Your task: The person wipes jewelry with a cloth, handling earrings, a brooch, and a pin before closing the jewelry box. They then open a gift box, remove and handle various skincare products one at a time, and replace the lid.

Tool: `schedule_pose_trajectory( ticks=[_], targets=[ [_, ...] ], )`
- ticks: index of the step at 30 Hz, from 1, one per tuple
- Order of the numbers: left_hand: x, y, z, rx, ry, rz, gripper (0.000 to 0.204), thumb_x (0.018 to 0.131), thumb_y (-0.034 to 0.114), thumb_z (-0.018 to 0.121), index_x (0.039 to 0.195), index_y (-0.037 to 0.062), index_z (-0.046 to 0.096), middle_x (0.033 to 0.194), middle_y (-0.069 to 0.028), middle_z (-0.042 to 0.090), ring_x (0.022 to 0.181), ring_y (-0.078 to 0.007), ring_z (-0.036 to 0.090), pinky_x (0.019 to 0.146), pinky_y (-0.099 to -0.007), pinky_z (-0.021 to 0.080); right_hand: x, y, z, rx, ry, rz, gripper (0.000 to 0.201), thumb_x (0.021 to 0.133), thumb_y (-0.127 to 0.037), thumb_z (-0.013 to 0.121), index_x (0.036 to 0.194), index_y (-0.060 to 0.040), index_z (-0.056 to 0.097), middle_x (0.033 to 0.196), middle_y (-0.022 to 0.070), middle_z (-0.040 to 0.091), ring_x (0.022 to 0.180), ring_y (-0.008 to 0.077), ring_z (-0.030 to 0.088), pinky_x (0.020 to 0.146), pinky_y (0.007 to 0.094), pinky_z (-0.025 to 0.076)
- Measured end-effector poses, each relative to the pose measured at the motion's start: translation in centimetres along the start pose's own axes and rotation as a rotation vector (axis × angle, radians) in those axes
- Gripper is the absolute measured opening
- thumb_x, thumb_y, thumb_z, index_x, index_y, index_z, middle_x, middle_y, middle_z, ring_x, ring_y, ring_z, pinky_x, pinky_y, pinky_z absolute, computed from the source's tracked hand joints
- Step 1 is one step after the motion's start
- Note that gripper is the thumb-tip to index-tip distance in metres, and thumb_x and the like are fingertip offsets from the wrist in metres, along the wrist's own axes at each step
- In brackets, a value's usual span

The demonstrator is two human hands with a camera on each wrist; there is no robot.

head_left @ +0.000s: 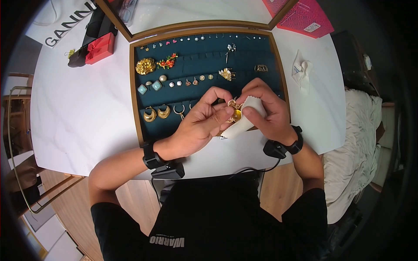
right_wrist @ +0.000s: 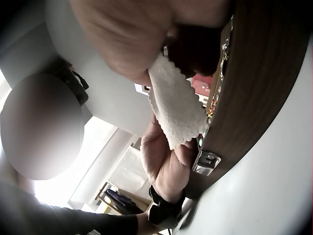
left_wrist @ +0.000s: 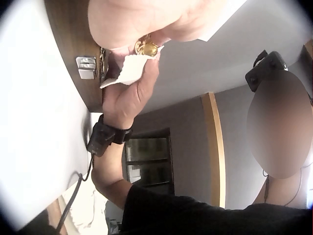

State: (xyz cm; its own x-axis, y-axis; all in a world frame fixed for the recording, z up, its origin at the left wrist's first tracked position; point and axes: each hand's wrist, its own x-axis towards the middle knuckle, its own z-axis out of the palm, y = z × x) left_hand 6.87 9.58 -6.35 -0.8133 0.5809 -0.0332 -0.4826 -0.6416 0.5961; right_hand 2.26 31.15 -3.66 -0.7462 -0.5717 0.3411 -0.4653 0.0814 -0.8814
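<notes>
Between the two hands, above the front of the jewelry case, is a gold earring with a yellow centre. The left hand pinches its left side between thumb and fingers. A white cloth with a zigzag edge is gripped by the right hand, its thumb pressing the cloth beside the earring. In the left wrist view the gold piece touches the cloth. The right wrist view shows the cloth hanging from the right hand; the earring is hidden there.
Rows of earrings and brooches, including a gold brooch, sit in the case under its raised glass lid. A red box and paper bag are back left, a pink box back right, a crumpled white cloth at right.
</notes>
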Motion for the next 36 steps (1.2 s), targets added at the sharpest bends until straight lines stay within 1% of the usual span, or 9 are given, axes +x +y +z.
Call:
schedule_pose_trajectory(
  ticks=[9,11,15,17,20,21,23,27,36],
  targets=[
    [0.0,0.0,0.4,-0.029,0.005,-0.005,0.019,0.107,0.014,0.047,0.125,0.0087,0.042,0.107,-0.0064,0.062,0.102,-0.0106,0.059,0.088,-0.0274,0.047,0.1,-0.1,0.0,0.067,-0.021,0.018,0.018,0.09,-0.004,0.067,0.108,-0.003,0.065,0.101,0.0059,0.058,0.09,0.0141,0.058,0.079,0.0274,0.046],
    [0.3,-0.2,1.0,0.048,0.071,0.059,0.018,0.106,0.018,0.054,0.121,0.0105,0.046,0.09,0.0017,0.056,0.07,-0.0025,0.039,0.058,-0.019,0.027,0.0,0.0,-0.1,0.054,-0.025,0.019,0.019,0.09,-0.004,0.067,0.108,-0.003,0.065,0.101,0.0058,0.058,0.09,0.0139,0.058,0.079,0.0272,0.046],
    [0.1,-0.2,0.4,0.054,0.048,0.027,0.018,0.106,0.019,0.053,0.121,0.0105,0.046,0.09,0.0019,0.056,0.071,-0.0028,0.04,0.058,-0.0193,0.027,-0.2,0.1,-0.1,0.065,-0.026,0.054,0.02,0.088,-0.004,0.067,0.109,-0.0028,0.065,0.103,0.0063,0.058,0.092,0.0137,0.058,0.081,0.0273,0.046],
    [0.1,-0.1,-0.3,0.036,-0.055,0.027,0.019,0.108,0.015,0.047,0.126,0.0094,0.042,0.11,-0.0062,0.06,0.1,-0.0109,0.059,0.09,-0.027,0.048,-0.1,0.1,-0.2,0.077,-0.024,0.059,0.021,0.088,-0.004,0.067,0.109,-0.0028,0.065,0.103,0.0065,0.058,0.093,0.0137,0.058,0.082,0.0275,0.047],
    [0.1,-0.1,-0.3,-0.032,-0.037,0.025,0.019,0.108,0.015,0.045,0.126,0.0097,0.042,0.114,-0.0079,0.06,0.104,-0.0123,0.06,0.092,-0.0288,0.049,0.1,0.0,0.0,0.062,-0.037,0.013,0.022,0.089,-0.005,0.067,0.111,-0.0027,0.064,0.104,0.0066,0.058,0.095,0.0137,0.058,0.083,0.0276,0.047],
    [0.1,-0.2,0.1,-0.032,-0.037,0.025,0.019,0.108,0.015,0.045,0.126,0.0097,0.042,0.114,-0.0079,0.06,0.104,-0.0123,0.06,0.092,-0.0288,0.049,0.1,-0.1,0.2,0.104,-0.008,0.043,0.024,0.088,-0.005,0.067,0.112,-0.0028,0.063,0.104,0.0066,0.058,0.095,0.0137,0.058,0.083,0.0276,0.047],
    [0.2,-0.1,1.4,0.009,0.131,0.043,0.016,0.108,0.018,0.05,0.121,0.0124,0.043,0.097,0.0006,0.057,0.077,-0.0026,0.046,0.064,-0.0185,0.036,0.1,-0.1,0.3,0.147,0.021,0.073,0.026,0.088,-0.005,0.068,0.113,-0.0028,0.063,0.104,0.0067,0.058,0.096,0.0137,0.058,0.084,0.0276,0.047],
    [0.1,0.0,1.0,-0.018,0.091,0.038,0.015,0.108,0.017,0.048,0.121,0.0141,0.042,0.099,0.0001,0.057,0.079,-0.0031,0.048,0.067,-0.0188,0.038,-0.1,0.3,0.1,0.1,0.003,0.077,0.027,0.087,-0.005,0.07,0.112,-0.0019,0.061,0.104,0.0067,0.058,0.094,0.0136,0.057,0.083,0.0274,0.046],
    [0.3,0.0,1.4,0.053,0.035,0.09,0.017,0.107,0.013,0.05,0.121,0.0106,0.042,0.108,-0.0025,0.062,0.105,-0.0065,0.06,0.076,-0.0213,0.046,-0.7,0.1,-0.1,-0.014,0.132,0.099,0.02,0.088,-0.005,0.073,0.102,0.0025,0.062,0.106,0.0071,0.061,0.089,0.0138,0.058,0.078,0.026,0.047]
  ],
)
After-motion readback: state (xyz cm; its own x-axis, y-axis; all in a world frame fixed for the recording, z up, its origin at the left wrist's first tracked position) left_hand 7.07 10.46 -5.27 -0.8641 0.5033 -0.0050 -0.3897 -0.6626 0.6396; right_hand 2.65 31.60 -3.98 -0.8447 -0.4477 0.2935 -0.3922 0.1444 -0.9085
